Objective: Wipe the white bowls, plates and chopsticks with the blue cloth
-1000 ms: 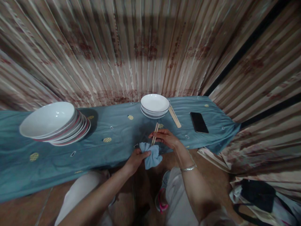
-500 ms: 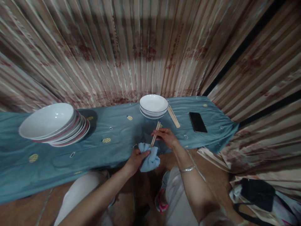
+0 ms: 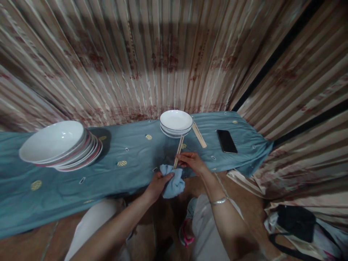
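My left hand is closed on a light blue cloth, its thumb pressed on top. A pair of pale wooden chopsticks rises from the cloth, tilted, with the lower ends hidden in its folds. The fingers of my right hand pinch these chopsticks just above the cloth. Beyond their upper tips stands a short stack of white bowls with dark rims. Several loose chopsticks lie side by side to the right of that stack.
A tall, leaning stack of larger white bowls stands on the left of the blue tablecloth. At the right lies a black phone. Pleated curtains hang behind the table. A dark bag is at the lower right.
My right hand has slid down the chopsticks, closer to the cloth, and more of their upper length shows. My left hand and the cloth have stayed nearly in place. The view has shifted slightly.
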Action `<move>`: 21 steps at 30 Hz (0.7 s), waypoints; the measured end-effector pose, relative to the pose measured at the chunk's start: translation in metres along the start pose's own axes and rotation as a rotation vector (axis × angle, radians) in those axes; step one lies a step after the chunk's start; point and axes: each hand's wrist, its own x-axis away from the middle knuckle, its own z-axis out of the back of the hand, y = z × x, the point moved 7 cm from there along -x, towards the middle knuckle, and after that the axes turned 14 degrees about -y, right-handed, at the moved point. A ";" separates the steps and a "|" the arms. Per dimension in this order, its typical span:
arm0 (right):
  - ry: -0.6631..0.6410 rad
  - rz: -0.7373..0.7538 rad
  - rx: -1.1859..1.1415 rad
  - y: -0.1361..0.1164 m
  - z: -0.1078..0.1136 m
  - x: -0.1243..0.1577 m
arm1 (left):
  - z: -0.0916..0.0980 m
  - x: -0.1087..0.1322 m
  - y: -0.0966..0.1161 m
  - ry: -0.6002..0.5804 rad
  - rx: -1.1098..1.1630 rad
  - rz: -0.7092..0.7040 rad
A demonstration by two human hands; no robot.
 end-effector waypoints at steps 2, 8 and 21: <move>0.044 0.008 0.159 -0.001 0.002 0.007 | 0.001 -0.006 0.003 0.011 -0.091 -0.038; 0.286 0.061 0.684 -0.019 0.009 0.029 | -0.008 -0.020 0.010 -0.023 -0.445 -0.149; 0.405 -0.002 0.634 -0.004 0.065 0.023 | -0.037 -0.031 -0.026 -0.102 -0.492 -0.085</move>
